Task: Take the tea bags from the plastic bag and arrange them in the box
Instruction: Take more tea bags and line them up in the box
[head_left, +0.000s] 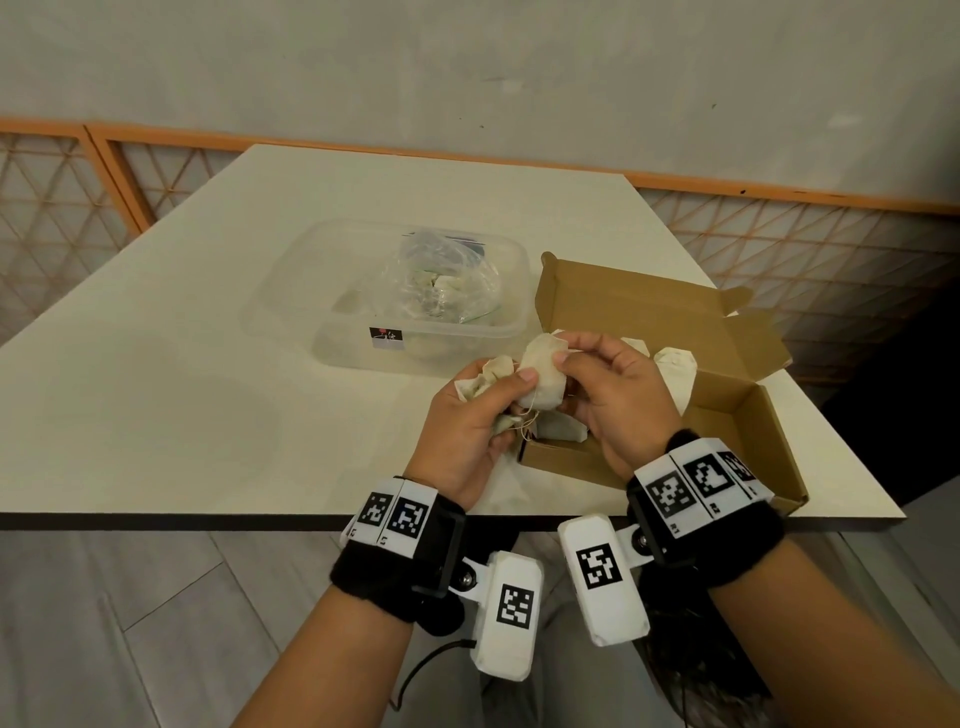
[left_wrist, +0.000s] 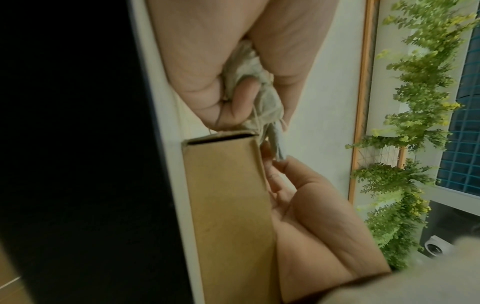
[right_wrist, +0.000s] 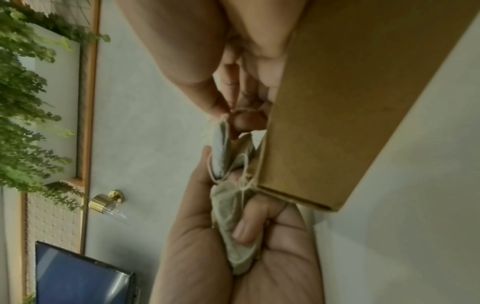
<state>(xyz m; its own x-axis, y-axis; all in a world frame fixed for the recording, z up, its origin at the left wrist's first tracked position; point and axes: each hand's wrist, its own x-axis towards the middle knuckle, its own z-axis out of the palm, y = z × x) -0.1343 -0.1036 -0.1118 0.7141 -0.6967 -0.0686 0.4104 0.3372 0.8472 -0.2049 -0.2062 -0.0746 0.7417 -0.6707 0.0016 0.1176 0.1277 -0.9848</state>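
My left hand (head_left: 496, 397) grips a bunch of small cream tea bags (head_left: 488, 371) just above the near left corner of the open brown cardboard box (head_left: 737, 415). One tea bag (head_left: 543, 374) is pinched at its top by my right hand (head_left: 566, 358), still touching the bunch, with strings tangled below. In the right wrist view the pinched bag (right_wrist: 222, 148) hangs over the gripped bunch (right_wrist: 231, 224) beside the box wall (right_wrist: 350, 102). More tea bags (head_left: 675, 364) lie inside the box. The clear plastic bag (head_left: 447, 280), with tea bags showing inside, sits crumpled in a clear tub.
The clear plastic tub (head_left: 291, 312) stands left of the box on the white table (head_left: 208, 389). The box's lid flap (head_left: 649, 306) stands open toward the far side. The box's near right corner overhangs the table's front edge. An orange lattice screen runs behind the table.
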